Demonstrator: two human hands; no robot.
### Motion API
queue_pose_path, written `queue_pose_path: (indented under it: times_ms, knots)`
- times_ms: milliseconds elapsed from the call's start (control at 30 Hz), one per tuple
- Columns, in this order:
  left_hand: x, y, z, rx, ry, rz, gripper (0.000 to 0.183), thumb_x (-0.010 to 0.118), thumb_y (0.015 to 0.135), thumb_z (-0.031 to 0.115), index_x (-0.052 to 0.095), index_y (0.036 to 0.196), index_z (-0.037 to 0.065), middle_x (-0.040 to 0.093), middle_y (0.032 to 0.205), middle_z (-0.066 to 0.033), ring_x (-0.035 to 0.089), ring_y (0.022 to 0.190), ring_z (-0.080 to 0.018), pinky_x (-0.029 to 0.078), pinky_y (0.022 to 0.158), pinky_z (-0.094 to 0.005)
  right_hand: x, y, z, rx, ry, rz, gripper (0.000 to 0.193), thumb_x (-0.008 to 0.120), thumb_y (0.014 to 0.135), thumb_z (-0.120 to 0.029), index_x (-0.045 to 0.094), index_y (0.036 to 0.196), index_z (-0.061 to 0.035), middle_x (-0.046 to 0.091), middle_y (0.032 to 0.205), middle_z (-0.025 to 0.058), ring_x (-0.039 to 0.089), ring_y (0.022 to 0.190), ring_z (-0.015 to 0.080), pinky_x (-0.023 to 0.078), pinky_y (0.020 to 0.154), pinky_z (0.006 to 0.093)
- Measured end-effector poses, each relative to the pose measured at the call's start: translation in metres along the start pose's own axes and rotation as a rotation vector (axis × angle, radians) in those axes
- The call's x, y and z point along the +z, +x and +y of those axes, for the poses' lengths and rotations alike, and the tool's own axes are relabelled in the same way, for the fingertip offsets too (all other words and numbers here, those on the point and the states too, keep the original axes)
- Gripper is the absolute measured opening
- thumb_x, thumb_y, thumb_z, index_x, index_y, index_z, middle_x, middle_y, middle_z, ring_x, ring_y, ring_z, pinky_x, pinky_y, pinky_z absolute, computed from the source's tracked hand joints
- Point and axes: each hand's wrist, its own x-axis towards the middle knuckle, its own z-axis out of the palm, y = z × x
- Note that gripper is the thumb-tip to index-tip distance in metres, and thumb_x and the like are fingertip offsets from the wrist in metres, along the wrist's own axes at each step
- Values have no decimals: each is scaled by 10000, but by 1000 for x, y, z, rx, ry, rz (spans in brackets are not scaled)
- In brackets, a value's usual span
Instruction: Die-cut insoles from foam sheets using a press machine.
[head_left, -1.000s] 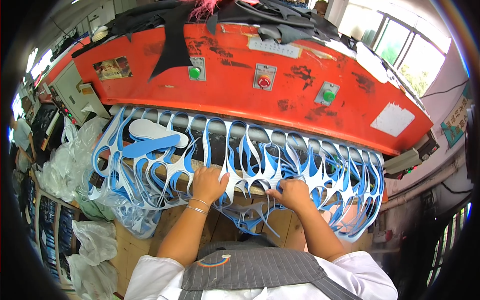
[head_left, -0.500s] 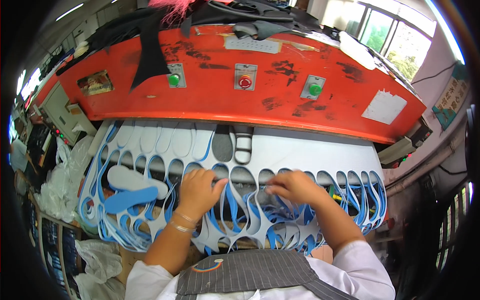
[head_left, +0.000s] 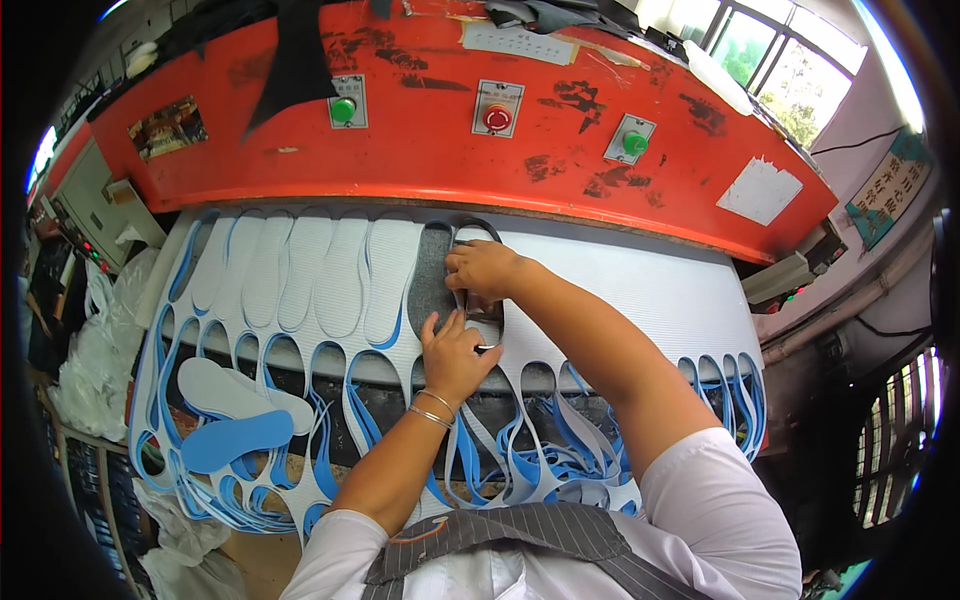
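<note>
A sole-shaped metal cutting die [head_left: 487,318] stands on the white foam sheet [head_left: 600,290], just right of a sole-shaped hole [head_left: 433,275] that shows dark grey beneath. My right hand [head_left: 487,270] reaches over from the right, its fingers closed on the die's upper middle part. My left hand [head_left: 457,358] is at the die's near end, with thumb and fingers curled about its rim; the fingers partly hide the contact. Left of the hole, several cut sole shapes [head_left: 388,275] lie in a row, still seated in the sheet.
Ahead runs a red press beam [head_left: 420,160] with two green buttons [head_left: 343,110] and a red one [head_left: 497,119]. Loose white and blue insoles [head_left: 237,440] lie at the left on the cut-out blue-and-white scrap webbing [head_left: 590,450]. Plastic bags [head_left: 105,350] hang at the far left.
Both hands have moved up from the scrap webbing to the die, the right one inward to the left. The view has tilted down a little.
</note>
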Motion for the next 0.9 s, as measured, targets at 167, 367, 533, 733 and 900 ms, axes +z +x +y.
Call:
queue_pose_path:
  times_ms: [167, 367, 533, 733, 900]
  knots:
    - [-6, 12, 7, -93, -292, 86, 348, 810, 675, 299, 637, 829, 39, 652, 1085, -226, 586, 1101, -347, 350, 1008, -468, 11, -4, 16, -30, 20, 256, 136, 593, 761, -192, 671, 860, -142, 603, 909, 33, 582, 996, 229, 433, 974, 389]
    - [-4, -14, -2, -27, 51, -97, 682, 729, 761, 412, 511, 1196, -67, 635, 1135, -233, 610, 1066, -341, 386, 986, -422, 10, -40, 6, -53, 171, 634, 67, 641, 675, -108, 599, 727, -109, 591, 801, 16, 607, 839, 251, 425, 1008, 454]
    - [-39, 44, 23, -67, 324, -676, 583, 629, 792, 484, 630, 1047, -41, 703, 826, -143, 635, 979, -304, 345, 1008, -460, -56, -103, 3, 566, 787, 996, 125, 691, 733, -25, 633, 832, -73, 639, 835, 70, 642, 796, 195, 512, 737, 319]
    - [28, 75, -33, 233, 377, -239, 396, 580, 841, 321, 634, 1200, 162, 590, 1248, -136, 462, 1265, -322, 276, 1097, -490, -1, -107, 15, 1176, 604, 339, 306, 646, 805, -184, 598, 1056, -17, 659, 1035, 211, 633, 973, 375, 502, 833, 436]
    - [46, 72, -18, 67, 201, -295, 447, 553, 843, 157, 578, 1285, 216, 448, 1421, -102, 335, 1365, -330, 247, 1117, -521, 39, -87, 23, 1421, 594, 68, 387, 550, 847, -206, 569, 1182, -13, 637, 1126, 229, 610, 1056, 379, 486, 898, 453]
